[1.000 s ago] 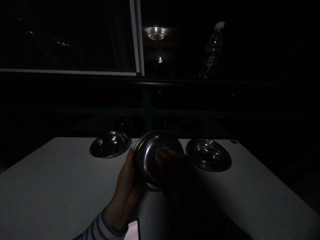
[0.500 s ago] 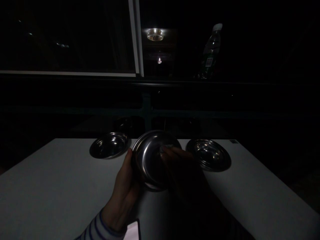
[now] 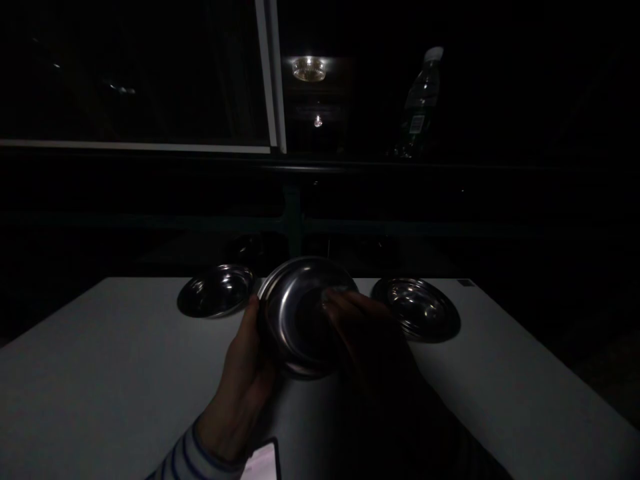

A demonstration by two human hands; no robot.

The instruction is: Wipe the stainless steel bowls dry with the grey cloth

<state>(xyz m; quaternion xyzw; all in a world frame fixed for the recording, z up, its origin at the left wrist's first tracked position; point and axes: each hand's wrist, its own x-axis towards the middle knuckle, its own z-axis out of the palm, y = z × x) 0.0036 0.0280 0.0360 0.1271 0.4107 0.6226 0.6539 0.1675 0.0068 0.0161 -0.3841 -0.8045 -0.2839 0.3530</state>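
My left hand (image 3: 245,373) grips a shiny metal bowl (image 3: 295,307) by its left rim, thumb on the near edge. The bowl is tilted up above the table, its hollow side towards me. My right hand (image 3: 365,333), in deep shadow, reaches into it with fingers pressed together against the inner right side. A small pale wad (image 3: 339,289), perhaps cloth or tissue, shows at those fingertips; most of it is hidden. On the table stand a metal bowl (image 3: 217,291) to the left and metal bowls (image 3: 417,310), seemingly stacked, to the right.
The white table (image 3: 125,380) carries a lit phone (image 3: 263,463) at the near edge, by my left wrist. A small dark label (image 3: 465,283) marks the far right corner. Beyond, a plastic bottle (image 3: 421,100) stands by the dark window (image 3: 273,80). The room is dim.
The bowl and my left hand have shifted slightly left. My right fingers have moved a little up and right across the bowl's inside.
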